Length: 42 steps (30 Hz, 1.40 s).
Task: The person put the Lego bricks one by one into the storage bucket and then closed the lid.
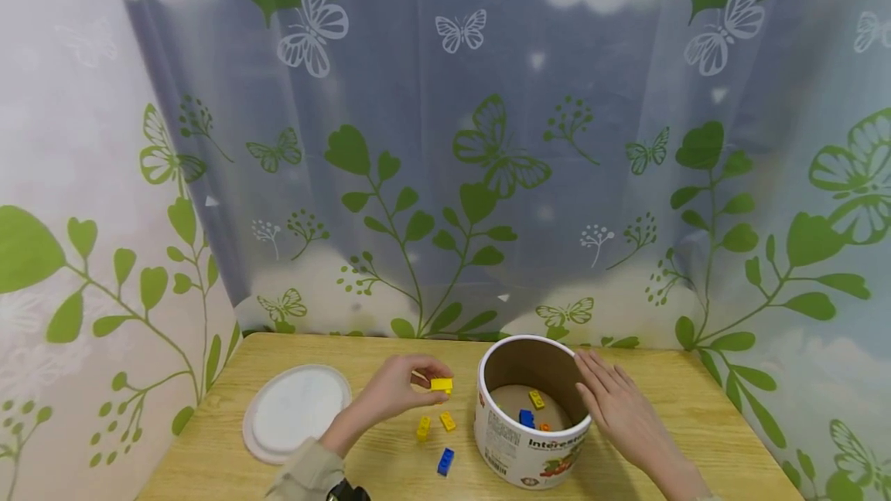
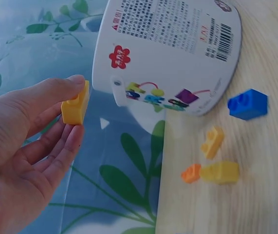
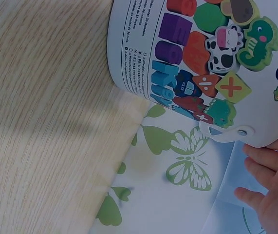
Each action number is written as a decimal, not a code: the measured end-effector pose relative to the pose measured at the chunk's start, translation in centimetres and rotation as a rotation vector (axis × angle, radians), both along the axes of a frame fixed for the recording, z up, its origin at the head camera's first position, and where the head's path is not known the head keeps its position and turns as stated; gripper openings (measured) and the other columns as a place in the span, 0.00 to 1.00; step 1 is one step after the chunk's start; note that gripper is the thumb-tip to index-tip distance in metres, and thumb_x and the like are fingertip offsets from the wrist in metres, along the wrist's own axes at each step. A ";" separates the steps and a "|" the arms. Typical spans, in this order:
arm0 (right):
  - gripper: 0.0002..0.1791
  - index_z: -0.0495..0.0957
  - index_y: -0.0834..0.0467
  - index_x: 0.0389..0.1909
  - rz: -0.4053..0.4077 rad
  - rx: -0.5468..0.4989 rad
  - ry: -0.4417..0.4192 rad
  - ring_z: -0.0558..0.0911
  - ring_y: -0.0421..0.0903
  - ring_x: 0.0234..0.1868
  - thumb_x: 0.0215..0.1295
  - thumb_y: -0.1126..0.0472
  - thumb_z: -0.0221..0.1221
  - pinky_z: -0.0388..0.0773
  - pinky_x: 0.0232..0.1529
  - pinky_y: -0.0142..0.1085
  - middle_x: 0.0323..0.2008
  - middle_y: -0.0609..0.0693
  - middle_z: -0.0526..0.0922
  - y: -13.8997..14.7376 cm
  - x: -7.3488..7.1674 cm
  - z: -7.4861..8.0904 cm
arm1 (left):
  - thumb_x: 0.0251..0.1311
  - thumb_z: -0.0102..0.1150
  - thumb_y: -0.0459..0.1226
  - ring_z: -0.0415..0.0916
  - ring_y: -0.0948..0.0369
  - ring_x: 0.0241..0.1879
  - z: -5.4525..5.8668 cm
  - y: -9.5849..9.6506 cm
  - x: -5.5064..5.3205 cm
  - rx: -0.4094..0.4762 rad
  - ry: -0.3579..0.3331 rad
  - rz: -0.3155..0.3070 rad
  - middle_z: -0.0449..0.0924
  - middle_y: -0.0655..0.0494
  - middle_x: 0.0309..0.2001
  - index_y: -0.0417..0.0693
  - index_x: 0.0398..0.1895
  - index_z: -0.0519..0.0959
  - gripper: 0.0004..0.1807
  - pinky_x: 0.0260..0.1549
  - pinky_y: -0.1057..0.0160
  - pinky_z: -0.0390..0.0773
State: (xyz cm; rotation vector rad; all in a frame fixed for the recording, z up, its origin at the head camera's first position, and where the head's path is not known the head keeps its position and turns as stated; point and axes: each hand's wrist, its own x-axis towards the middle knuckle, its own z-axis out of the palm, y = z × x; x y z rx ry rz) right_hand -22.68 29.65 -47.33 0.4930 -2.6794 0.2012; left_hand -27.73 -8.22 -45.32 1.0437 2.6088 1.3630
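Note:
Between thumb and fingers my left hand (image 1: pixel 407 386) pinches a yellow toy brick (image 1: pixel 442 384), held above the table just left of a white printed tub (image 1: pixel 532 458). In the left wrist view the yellow brick shows studs on one side. My right hand (image 1: pixel 623 412) rests with straight fingers against the tub's right rim. Inside the tub lie a yellow brick (image 1: pixel 536 399), a blue brick (image 1: pixel 527 417) and a small orange piece (image 1: pixel 544 427). On the table below my left hand are two yellow bricks (image 1: pixel 424 428) and a blue brick (image 1: pixel 445 461).
A round white lid (image 1: pixel 299 412) lies at the table's left. In the left wrist view a small orange piece (image 2: pixel 191 173) sits beside the yellow bricks. A patterned curtain (image 1: pixel 431 176) hangs behind the wooden table (image 1: pixel 390 478).

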 end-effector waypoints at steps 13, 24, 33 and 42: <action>0.28 0.68 0.62 0.72 -0.003 -0.001 -0.015 0.68 0.59 0.72 0.77 0.56 0.53 0.64 0.71 0.58 0.72 0.59 0.70 -0.1 0.3 0.3 | 0.59 0.73 0.38 0.82 0.56 0.44 1.4 3.6 -1.3 0.024 0.051 0.001 0.87 0.53 0.46 0.46 0.48 0.86 0.14 0.45 0.64 0.85; 0.27 0.69 0.63 0.71 0.006 0.005 0.012 0.69 0.59 0.71 0.76 0.57 0.55 0.66 0.70 0.59 0.71 0.59 0.71 -0.2 0.4 0.4 | 0.60 0.73 0.39 0.80 0.63 0.43 2.5 6.8 -2.1 -0.015 0.045 -0.025 0.86 0.59 0.46 0.50 0.48 0.86 0.14 0.45 0.69 0.83; 0.27 0.69 0.64 0.72 0.022 -0.010 0.013 0.69 0.59 0.71 0.76 0.58 0.55 0.65 0.70 0.59 0.70 0.60 0.71 -0.2 0.1 0.4 | 0.61 0.72 0.37 0.79 0.67 0.39 2.6 9.3 -2.8 -0.026 0.036 -0.035 0.86 0.58 0.46 0.50 0.48 0.86 0.12 0.41 0.72 0.83; 0.27 0.68 0.63 0.72 0.008 0.005 0.000 0.68 0.59 0.72 0.77 0.56 0.54 0.64 0.71 0.58 0.71 0.59 0.71 -0.1 0.1 0.4 | 0.60 0.72 0.36 0.81 0.66 0.39 2.0 11.3 -3.6 -0.027 0.069 -0.026 0.86 0.55 0.44 0.47 0.47 0.86 0.12 0.38 0.74 0.82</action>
